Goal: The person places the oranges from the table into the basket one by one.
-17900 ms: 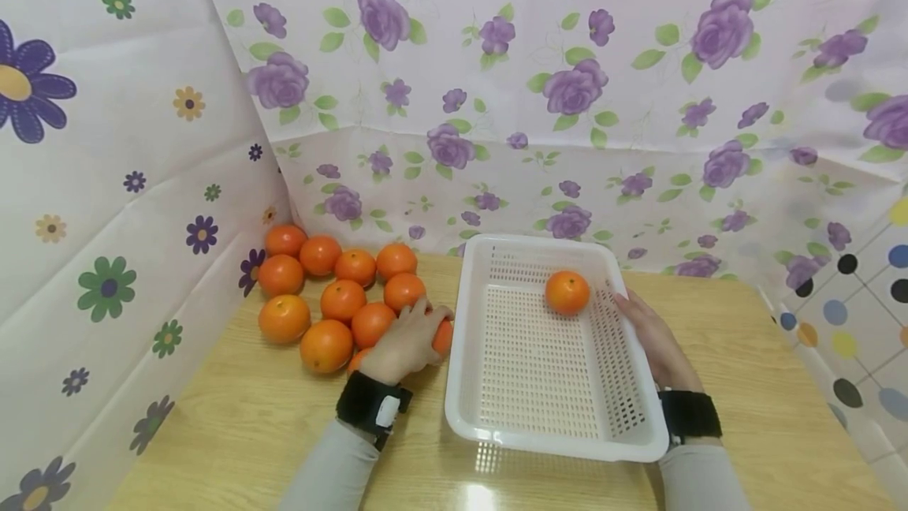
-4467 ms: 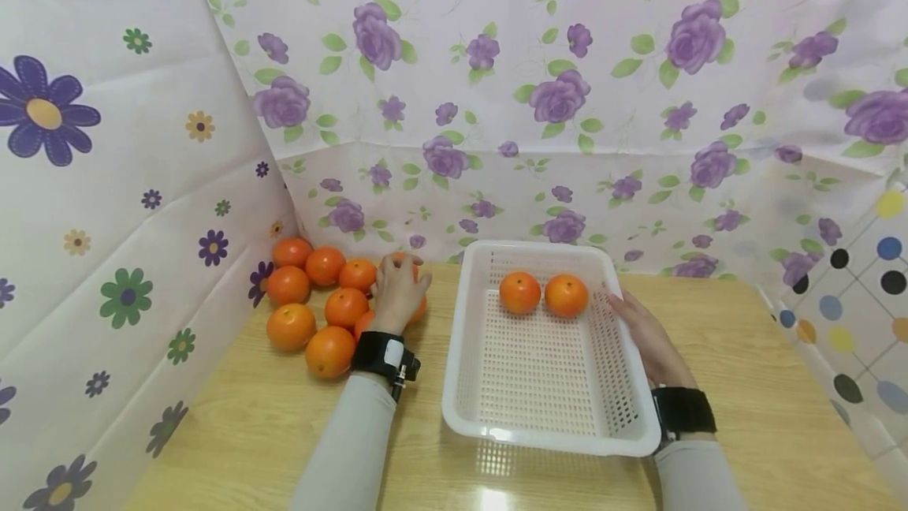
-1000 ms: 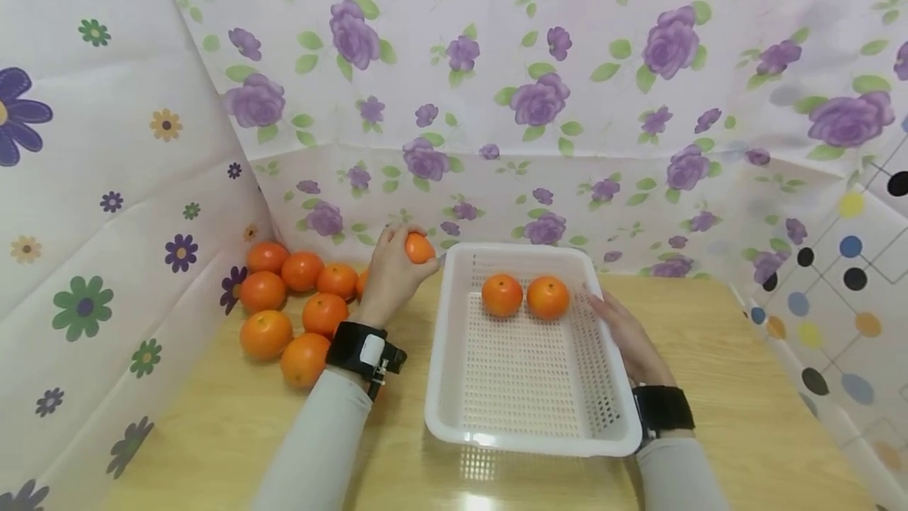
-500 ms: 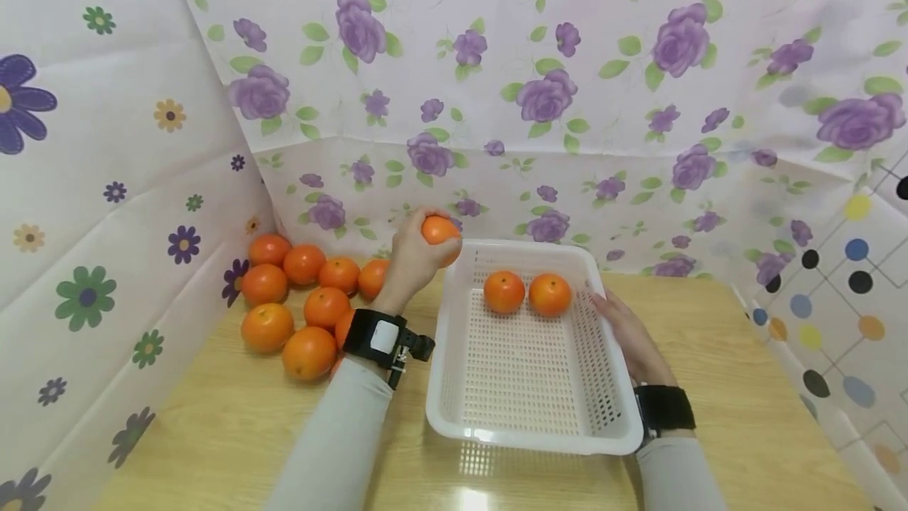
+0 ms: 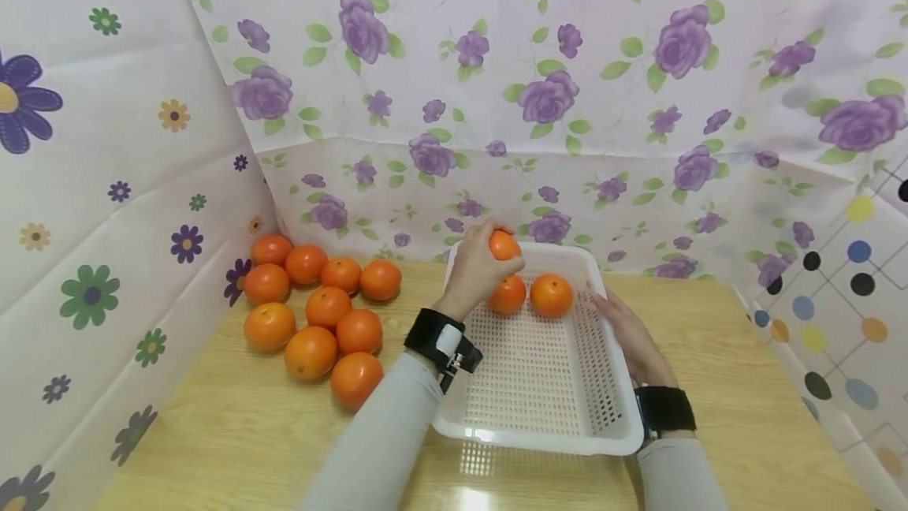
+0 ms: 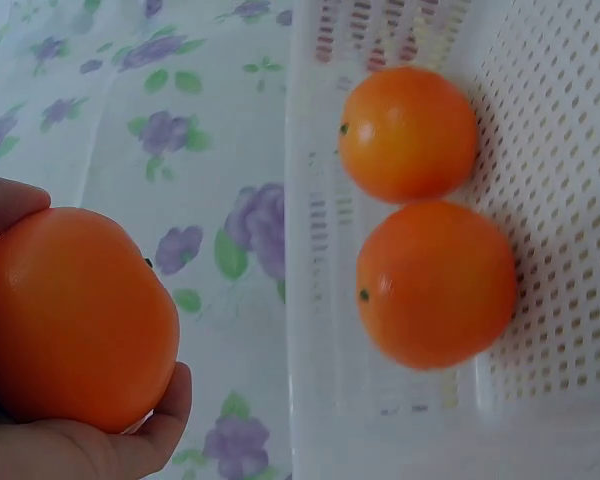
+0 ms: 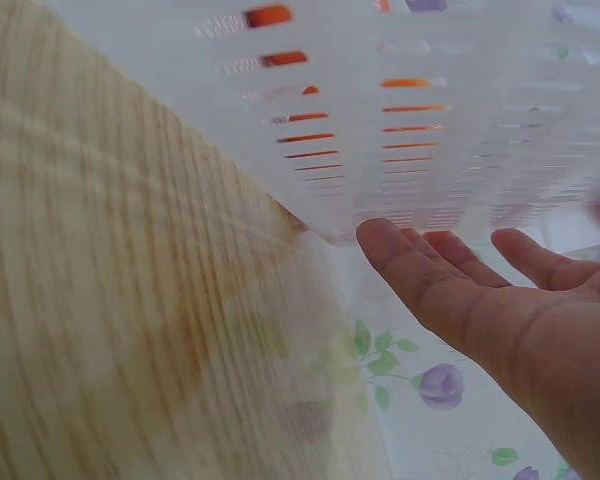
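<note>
At your far left hangs a white daisy-print cloth with purple, green and yellow blooms. Beside it, ten loose oranges lie in a cluster on the wood-grain table, spread from near its far left corner toward the basket. Your left hand, with a black strap at the wrist, grasps another orange, fingers and thumb curled around it; you have it raised near the far left corner of the white perforated plastic basket. Inside, close to the basket's far edge, two fruits sit side by side: a partly covered orange and, to its right, a fully visible orange. Your right hand, fingers extended, rests along the outside of the basket's right edge. At the far right hangs a dotted cloth, and a purple-rose curtain spans the back
</note>
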A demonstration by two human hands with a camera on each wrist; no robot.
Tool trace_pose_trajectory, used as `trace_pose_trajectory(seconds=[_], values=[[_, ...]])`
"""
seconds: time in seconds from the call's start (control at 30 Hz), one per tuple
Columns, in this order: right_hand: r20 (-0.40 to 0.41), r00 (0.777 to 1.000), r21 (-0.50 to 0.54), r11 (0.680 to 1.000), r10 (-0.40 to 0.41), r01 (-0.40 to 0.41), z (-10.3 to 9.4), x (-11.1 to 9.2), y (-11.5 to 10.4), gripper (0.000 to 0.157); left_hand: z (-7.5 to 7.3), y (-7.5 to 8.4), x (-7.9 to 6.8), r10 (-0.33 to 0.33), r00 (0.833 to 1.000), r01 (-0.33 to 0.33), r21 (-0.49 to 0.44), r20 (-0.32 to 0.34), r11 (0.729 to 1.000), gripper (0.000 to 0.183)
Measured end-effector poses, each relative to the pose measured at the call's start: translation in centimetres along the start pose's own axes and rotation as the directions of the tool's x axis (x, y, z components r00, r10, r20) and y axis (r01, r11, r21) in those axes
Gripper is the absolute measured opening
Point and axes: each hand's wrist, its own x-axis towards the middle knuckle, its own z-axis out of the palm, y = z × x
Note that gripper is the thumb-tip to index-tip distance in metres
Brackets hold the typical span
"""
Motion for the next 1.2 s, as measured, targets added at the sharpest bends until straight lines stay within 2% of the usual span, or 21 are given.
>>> trace_pose_trajectory(seconds=[0.13, 0.33, 0.57, 0.73, 0.83, 1.0, 1.07, 1.2], values=[[0.009, 1.0, 0.01, 1.0, -0.006, 0.006, 0.1, 0.0, 0.2, 0.067, 1.5, 0.4, 0.0, -0.002, 0.999, 0.001, 0.044, 0.039, 0.999, 0.045], [0.011, 1.0, 0.003, 1.0, -0.006, 0.006, 0.2, 0.1, 0.1, 0.068, 2.6, 0.6, 0.0, -0.01, 0.996, 0.001, 0.1, 0.087, 0.995, 0.046], [-0.007, 1.0, -0.012, 1.0, 0.001, -0.001, 0.1, 0.1, -0.3, 0.067, 4.6, 0.0, -0.1, 0.053, 0.982, -0.078, 0.138, 0.179, 0.987, 0.043], [-0.014, 1.0, -0.033, 0.999, -0.002, 0.002, 0.0, 0.2, -0.4, 0.068, 6.3, -0.6, -0.1, 0.122, 0.956, -0.185, 0.223, 0.266, 0.957, 0.042], [-0.016, 1.0, -0.034, 0.999, 0.005, -0.005, 0.0, 0.2, -0.4, 0.068, 7.0, -0.8, -0.3, 0.147, 0.934, -0.242, 0.273, 0.325, 0.931, 0.044], [-0.021, 1.0, -0.028, 0.999, 0.014, -0.015, 0.0, 0.0, -0.2, 0.067, 8.3, -1.1, -0.8, 0.178, 0.88, -0.349, 0.346, 0.44, 0.871, 0.046], [-0.02, 1.0, -0.033, 0.999, 0.014, -0.014, 0.0, 0.0, -0.1, 0.068, 8.9, -1.2, -0.9, 0.189, 0.864, -0.383, 0.365, 0.467, 0.849, 0.048], [-0.021, 1.0, -0.04, 0.999, 0.011, -0.012, -0.1, 0.0, -0.1, 0.068, 9.8, -1.6, -1.0, 0.187, 0.852, -0.405, 0.389, 0.49, 0.827, 0.051]])
